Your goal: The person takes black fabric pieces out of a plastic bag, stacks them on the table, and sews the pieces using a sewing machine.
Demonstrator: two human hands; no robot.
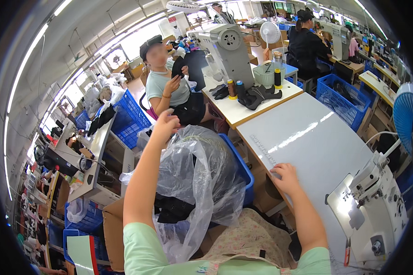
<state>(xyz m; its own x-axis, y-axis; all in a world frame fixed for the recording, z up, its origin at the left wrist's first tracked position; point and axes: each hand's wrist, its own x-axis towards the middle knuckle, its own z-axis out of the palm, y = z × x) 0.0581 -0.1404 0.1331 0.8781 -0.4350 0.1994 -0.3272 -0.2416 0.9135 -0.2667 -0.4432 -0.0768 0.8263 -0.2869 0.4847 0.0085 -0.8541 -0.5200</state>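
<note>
From the head camera, the left hand (164, 124) is raised above and beyond a large clear plastic bag (202, 183), fingers loosely curled with nothing visibly pinched between them, though from behind I cannot tell whether a fingertip catches the film's top edge. The bag billows just below that hand, thin, glossy and crumpled, with dark fabric pieces (172, 208) bunched inside it low down, and it sits in a blue plastic crate (241, 167) on the side toward the other hand. The right hand (285, 178) lies flat, fingers spread, on the near corner of a smooth white worktable (307, 137), whose hard surface glares under the lights; a thin ruler strip (263, 149) runs along the edge just beyond its fingers. Off to that hand's right stands a white sewing machine (376, 201), blocky and metal. Beyond the left hand a seated co-worker (170, 87) holds up a dark fabric piece. The slippery film looks likely to sag or slide off the crate if pulled from one side, and the dark pieces could spill out; the soft plastic might also snag on the table corner.
</note>
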